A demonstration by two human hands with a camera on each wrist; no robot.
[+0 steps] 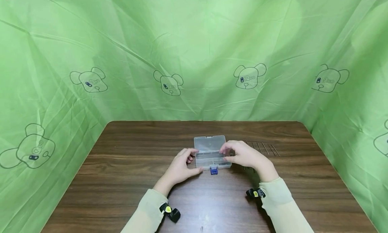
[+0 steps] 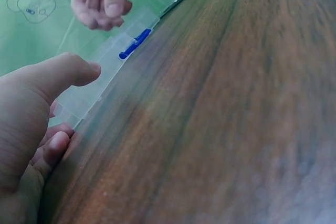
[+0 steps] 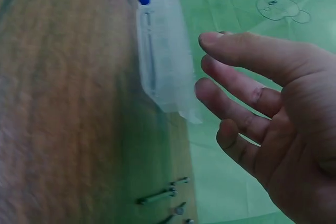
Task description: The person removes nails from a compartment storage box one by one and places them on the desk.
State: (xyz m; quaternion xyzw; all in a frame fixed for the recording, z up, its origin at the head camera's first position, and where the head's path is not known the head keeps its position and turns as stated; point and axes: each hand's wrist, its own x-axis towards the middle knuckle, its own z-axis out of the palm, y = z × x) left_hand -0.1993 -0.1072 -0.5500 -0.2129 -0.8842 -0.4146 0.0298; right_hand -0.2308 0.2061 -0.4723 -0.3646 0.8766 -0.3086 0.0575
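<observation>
A clear plastic compartment box lies on the table with its lid raised and tilted back. The blue latch hangs unfastened at its front. My left hand holds the box's left end, thumb at the front corner and bent fingers along the side. Over the right part of the box hovers my right hand, fingers loosely bent; in the right wrist view, nothing shows between them. Several long thin screws lie to the right of the box, a few partly hidden behind the right hand and wrist.
The brown wood-grain table extends around the box. Green cloth printed with bear heads hangs behind the table and along both sides. Each sleeve cuff carries a black wrist camera, such as the left one.
</observation>
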